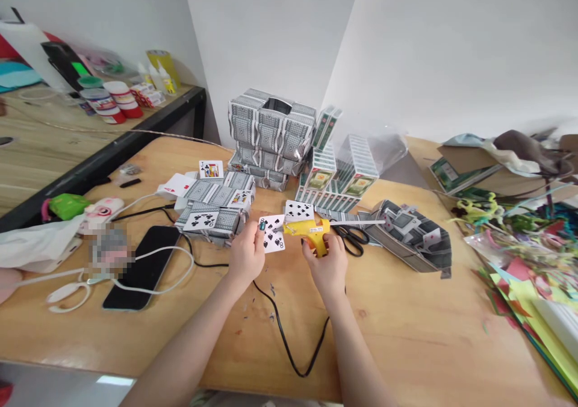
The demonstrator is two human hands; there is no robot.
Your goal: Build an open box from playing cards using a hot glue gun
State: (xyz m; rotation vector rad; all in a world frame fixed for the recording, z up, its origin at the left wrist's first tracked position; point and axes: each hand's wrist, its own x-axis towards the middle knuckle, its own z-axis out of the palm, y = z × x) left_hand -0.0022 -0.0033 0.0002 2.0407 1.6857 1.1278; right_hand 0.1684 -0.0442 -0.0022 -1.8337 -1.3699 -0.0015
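Observation:
My left hand pinches a playing card, an eight of spades held face toward me. A yellow glue gun is gripped in my right hand, its nozzle pointing left at the card's face and a white glue stick jutting from its back. Whether the nozzle touches the card I cannot tell. Just behind lies another spade card. Left of my left hand is a low block of grey-backed cards with loose cards on top. A bigger structure of folded cards stands behind it.
Green card boxes are stacked at the back. Black scissors and a grey card-covered tray lie to the right. A black cord loops between my arms. At left are a phone and white cables; colourful scraps crowd the right.

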